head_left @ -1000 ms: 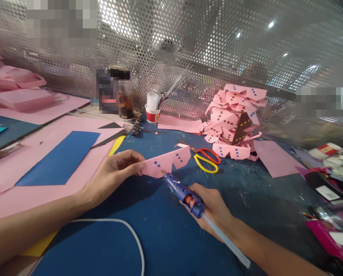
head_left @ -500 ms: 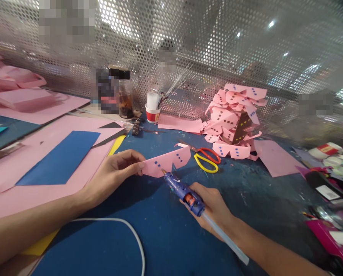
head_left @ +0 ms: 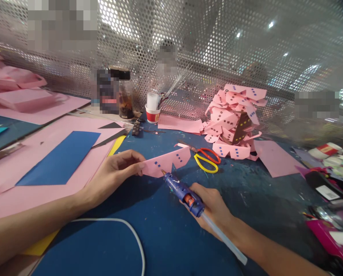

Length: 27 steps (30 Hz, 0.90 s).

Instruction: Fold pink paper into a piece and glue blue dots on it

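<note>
Between thumb and fingers, my left hand point(head_left: 118, 172) pinches the left end of a pink paper piece point(head_left: 171, 160) with small blue squares and a notched lower edge. My right hand point(head_left: 213, 205) is wrapped round a blue glue gun point(head_left: 182, 191), its fingers partly hidden behind it. The gun's tip meets the lower left part of the paper; whether it touches is hard to tell. A clear glue stick point(head_left: 224, 237) sticks out of the gun's back end. Scissors point(head_left: 206, 160) with red and yellow handles lie just right of the paper.
A pile of pink cut pieces point(head_left: 231, 115) stands at the back right. Behind are a paper cup point(head_left: 153, 114) and a dark-lidded jar point(head_left: 125, 96). Blue card point(head_left: 59, 159) lies on pink sheets at left. A white cable point(head_left: 131, 228) curves in front; clutter fills the right edge.
The glue gun's back end and glue stick have shifted very slightly left and down. Both hands keep their holds.
</note>
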Each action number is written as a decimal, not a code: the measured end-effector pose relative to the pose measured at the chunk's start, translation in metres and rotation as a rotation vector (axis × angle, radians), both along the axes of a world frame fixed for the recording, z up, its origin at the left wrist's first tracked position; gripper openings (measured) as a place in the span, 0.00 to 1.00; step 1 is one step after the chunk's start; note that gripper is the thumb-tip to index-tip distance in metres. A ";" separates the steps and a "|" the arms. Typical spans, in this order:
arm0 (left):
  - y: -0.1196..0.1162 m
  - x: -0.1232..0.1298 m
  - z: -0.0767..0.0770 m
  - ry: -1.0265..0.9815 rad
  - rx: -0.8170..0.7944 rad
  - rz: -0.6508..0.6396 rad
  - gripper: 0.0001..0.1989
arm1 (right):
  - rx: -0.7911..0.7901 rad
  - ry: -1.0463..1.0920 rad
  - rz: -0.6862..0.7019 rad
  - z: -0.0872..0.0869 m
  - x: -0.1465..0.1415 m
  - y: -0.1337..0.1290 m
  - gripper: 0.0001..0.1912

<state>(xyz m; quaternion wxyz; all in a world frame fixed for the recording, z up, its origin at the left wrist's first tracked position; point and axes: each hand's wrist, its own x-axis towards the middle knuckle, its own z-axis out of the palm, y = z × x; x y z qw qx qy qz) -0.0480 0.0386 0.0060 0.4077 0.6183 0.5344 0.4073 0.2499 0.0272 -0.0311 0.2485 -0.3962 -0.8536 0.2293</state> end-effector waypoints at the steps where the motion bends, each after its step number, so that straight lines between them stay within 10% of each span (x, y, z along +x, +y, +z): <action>1: 0.000 0.000 0.000 -0.001 -0.005 0.000 0.11 | -0.007 -0.003 0.000 0.001 0.000 0.000 0.10; 27: 0.004 -0.006 -0.013 -0.069 0.007 -0.017 0.09 | 0.002 -0.021 0.020 0.004 0.000 0.000 0.09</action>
